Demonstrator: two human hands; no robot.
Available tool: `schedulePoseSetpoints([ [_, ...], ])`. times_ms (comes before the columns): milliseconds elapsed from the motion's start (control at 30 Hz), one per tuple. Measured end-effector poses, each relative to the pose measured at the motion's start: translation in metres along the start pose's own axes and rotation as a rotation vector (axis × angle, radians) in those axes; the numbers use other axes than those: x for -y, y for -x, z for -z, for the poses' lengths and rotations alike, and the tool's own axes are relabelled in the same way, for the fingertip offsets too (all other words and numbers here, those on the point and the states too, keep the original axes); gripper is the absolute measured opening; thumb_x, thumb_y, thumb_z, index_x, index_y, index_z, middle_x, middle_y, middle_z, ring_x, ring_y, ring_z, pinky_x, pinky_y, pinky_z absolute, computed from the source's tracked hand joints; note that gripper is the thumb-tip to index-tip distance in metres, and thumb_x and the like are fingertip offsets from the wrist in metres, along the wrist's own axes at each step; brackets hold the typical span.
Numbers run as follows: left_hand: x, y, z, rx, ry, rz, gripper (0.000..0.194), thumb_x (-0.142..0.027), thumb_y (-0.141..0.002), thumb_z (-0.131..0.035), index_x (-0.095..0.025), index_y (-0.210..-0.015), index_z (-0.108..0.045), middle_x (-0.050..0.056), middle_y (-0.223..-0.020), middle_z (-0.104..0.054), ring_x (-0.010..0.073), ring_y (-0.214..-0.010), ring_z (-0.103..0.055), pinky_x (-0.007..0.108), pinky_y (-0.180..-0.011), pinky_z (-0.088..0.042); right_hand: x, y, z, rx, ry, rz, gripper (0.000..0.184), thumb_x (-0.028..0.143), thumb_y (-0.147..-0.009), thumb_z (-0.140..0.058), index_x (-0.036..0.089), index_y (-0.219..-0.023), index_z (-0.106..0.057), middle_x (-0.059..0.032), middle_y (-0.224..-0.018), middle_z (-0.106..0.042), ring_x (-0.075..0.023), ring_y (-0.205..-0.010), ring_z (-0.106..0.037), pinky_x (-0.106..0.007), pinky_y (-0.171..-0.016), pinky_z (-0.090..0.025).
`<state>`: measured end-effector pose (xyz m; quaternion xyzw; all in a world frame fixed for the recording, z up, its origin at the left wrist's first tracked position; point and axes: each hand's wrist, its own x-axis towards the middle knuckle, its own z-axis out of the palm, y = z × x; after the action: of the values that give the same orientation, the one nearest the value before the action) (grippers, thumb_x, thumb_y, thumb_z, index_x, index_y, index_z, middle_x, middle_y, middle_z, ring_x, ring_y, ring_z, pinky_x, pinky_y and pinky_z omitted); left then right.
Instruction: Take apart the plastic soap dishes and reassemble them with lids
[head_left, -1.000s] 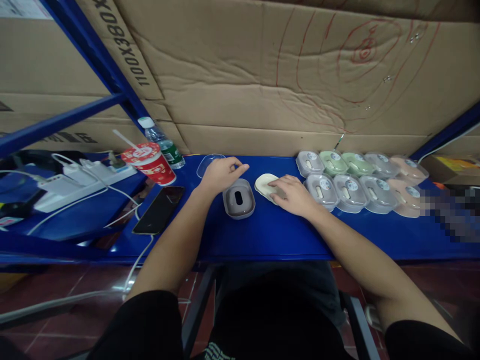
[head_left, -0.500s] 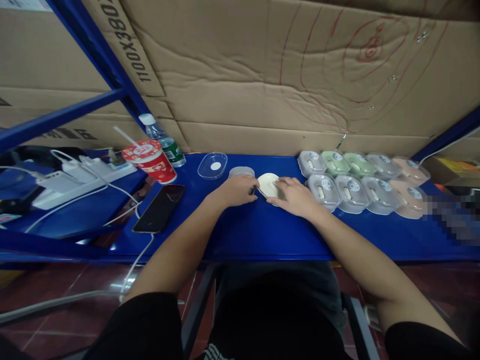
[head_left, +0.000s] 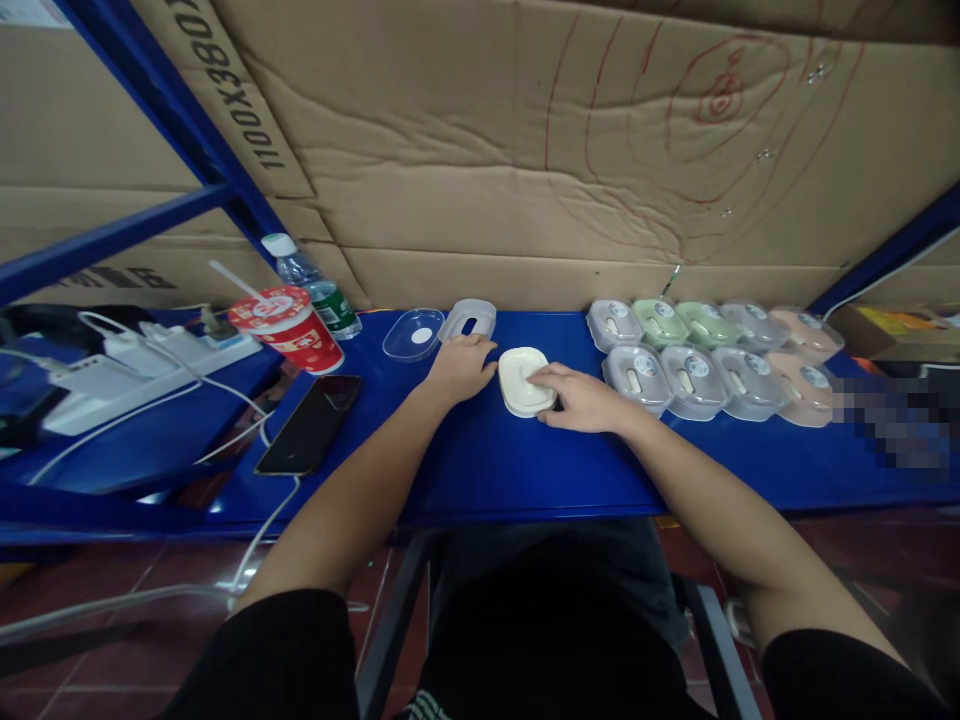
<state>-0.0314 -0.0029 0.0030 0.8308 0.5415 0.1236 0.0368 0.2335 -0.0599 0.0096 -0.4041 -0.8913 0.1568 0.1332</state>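
Just left of centre, my left hand (head_left: 460, 370) lies with its fingers stretched out at the near edge of a grey rounded container (head_left: 480, 312) that has a dark oval slot. My fingers overlap its front side; whether they touch it I cannot tell. My right hand (head_left: 585, 400) has hold of a shallow cream dish (head_left: 521, 390), with fingertips inside it and the thumb at its near right rim. The dish rests on the blue table between both hands. A clear lid (head_left: 409, 340) with a white round sticker lies left of the grey container.
Two rows of lidded boxes in grey, green (head_left: 660, 322) and pink (head_left: 806, 385) stand at the right. On the left are a phone (head_left: 307, 425), a red cup (head_left: 289, 330) with a straw, a water bottle (head_left: 319, 290) and a white power strip (head_left: 142, 370) with cables.
The grey container has moved back beside the clear lid, my left hand moving with it. My right hand has kept to the cream dish, which now sits flatter and slightly nearer.
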Motion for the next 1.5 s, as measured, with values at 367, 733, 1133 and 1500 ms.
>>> schedulePoseSetpoints([
  [367, 0.030, 0.002, -0.002, -0.190, 0.042, 0.318, 0.087, -0.084, -0.084, -0.067, -0.020, -0.143, -0.065, 0.031, -0.153, -0.060, 0.0600, -0.143, -0.050, 0.087, -0.115, -0.030, -0.008, -0.033, -0.020, -0.312, 0.061, -0.166, 0.040, 0.022, -0.100, -0.066, 0.016, -0.140, -0.070, -0.0154, -0.128, -0.076, -0.0290, -0.114, -0.074, -0.046, -0.100, -0.060],
  [733, -0.011, 0.009, 0.011, 0.054, -0.138, 0.364, 0.065, -0.062, -0.103, -0.054, -0.015, -0.145, -0.065, 0.028, -0.167, -0.043, 0.0495, -0.145, -0.050, 0.074, -0.118, -0.042, -0.012, -0.025, -0.017, -0.095, 0.112, -0.086, 0.057, 0.042, -0.103, -0.069, 0.019, -0.155, -0.061, -0.0155, -0.160, -0.064, -0.0365, -0.151, -0.058, -0.067, -0.131, -0.033],
  [1133, -0.003, 0.003, 0.001, -0.030, -0.110, 0.349, 0.055, -0.051, -0.102, -0.060, -0.012, -0.138, -0.070, 0.029, -0.162, -0.046, 0.0496, -0.139, -0.056, 0.068, -0.116, -0.047, -0.006, -0.036, -0.020, -0.084, 0.177, -0.197, 0.072, 0.056, -0.106, -0.062, 0.017, -0.165, -0.049, -0.0174, -0.175, -0.046, -0.0409, -0.164, -0.038, -0.065, -0.134, -0.030],
  [1500, -0.003, 0.004, 0.006, -0.001, -0.157, 0.383, 0.055, -0.057, -0.101, -0.057, -0.016, -0.133, -0.073, 0.026, -0.163, -0.049, 0.0497, -0.144, -0.053, 0.077, -0.125, -0.030, 0.006, -0.018, -0.002, -0.198, 0.389, -0.286, 0.068, 0.058, -0.106, -0.057, 0.020, -0.163, -0.054, -0.0178, -0.172, -0.050, -0.0465, -0.166, -0.032, -0.085, -0.130, -0.004],
])
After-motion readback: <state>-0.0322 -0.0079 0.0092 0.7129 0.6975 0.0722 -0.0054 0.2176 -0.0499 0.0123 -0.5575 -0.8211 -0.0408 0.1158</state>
